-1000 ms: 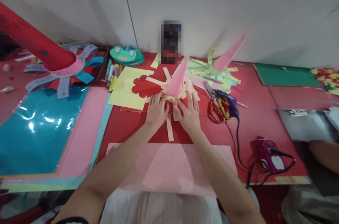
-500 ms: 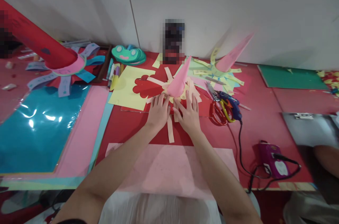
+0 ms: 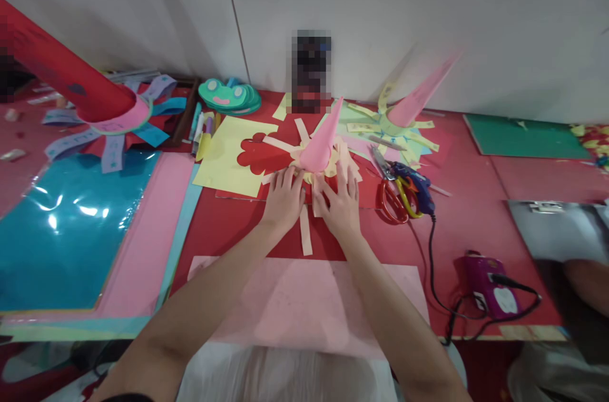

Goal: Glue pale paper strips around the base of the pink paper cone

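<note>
A pink paper cone (image 3: 320, 145) stands upright on a scalloped pale-yellow base with paper strips radiating outward, over a red flower-shaped paper (image 3: 259, 155). At the base's front left, my left hand (image 3: 284, 199) rests with its fingers stretched out and lying on the paper. My right hand (image 3: 341, 205) lies at the front right, fingers spread, with thumb and index beside a short cream strip (image 3: 317, 196). One longer cream strip (image 3: 306, 231) points toward me between my wrists. My fingertips partly cover the base's front edge.
Scissors (image 3: 394, 202) and a blue glue gun (image 3: 415, 189) lie right, its cord running to a purple power box (image 3: 492, 288). Behind them stands another pink cone (image 3: 419, 97). Left are a red cone (image 3: 71, 72), green frog cutouts (image 3: 228, 96), markers (image 3: 208, 129) and a blue sheet (image 3: 71, 231).
Both hands stay at the cone's base with almost no movement. The right hand's fingers shift very slightly. The view itself moves a little.
</note>
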Demonstrator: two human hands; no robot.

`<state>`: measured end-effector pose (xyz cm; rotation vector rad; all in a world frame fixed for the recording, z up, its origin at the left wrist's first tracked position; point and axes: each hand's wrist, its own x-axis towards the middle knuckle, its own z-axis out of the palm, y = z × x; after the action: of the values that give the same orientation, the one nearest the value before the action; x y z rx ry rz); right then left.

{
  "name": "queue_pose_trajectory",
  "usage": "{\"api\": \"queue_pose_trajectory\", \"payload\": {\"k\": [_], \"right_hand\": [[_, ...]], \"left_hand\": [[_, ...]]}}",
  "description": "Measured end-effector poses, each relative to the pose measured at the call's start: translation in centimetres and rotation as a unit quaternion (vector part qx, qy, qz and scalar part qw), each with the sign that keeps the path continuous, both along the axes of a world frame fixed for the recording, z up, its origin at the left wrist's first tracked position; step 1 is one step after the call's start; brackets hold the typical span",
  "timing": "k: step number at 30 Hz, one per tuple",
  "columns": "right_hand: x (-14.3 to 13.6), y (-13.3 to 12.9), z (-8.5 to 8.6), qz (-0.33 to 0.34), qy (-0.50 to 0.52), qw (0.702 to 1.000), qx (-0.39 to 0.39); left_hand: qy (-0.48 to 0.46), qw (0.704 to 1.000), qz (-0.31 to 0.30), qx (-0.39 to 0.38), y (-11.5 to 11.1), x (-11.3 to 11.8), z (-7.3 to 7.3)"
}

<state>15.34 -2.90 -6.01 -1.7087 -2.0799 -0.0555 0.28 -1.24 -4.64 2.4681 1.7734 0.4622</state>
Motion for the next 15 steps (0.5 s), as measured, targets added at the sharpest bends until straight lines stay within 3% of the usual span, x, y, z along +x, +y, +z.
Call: {"api": "queue_pose_trajectory", "payload": {"k": [15], "right_hand": [[0.26,0.16,0.25,0.026,0.018,0.999,0.011]], "left_hand": [[0.001,1.000,0.003,-0.016,0.06,0.01,-0.02]]}}
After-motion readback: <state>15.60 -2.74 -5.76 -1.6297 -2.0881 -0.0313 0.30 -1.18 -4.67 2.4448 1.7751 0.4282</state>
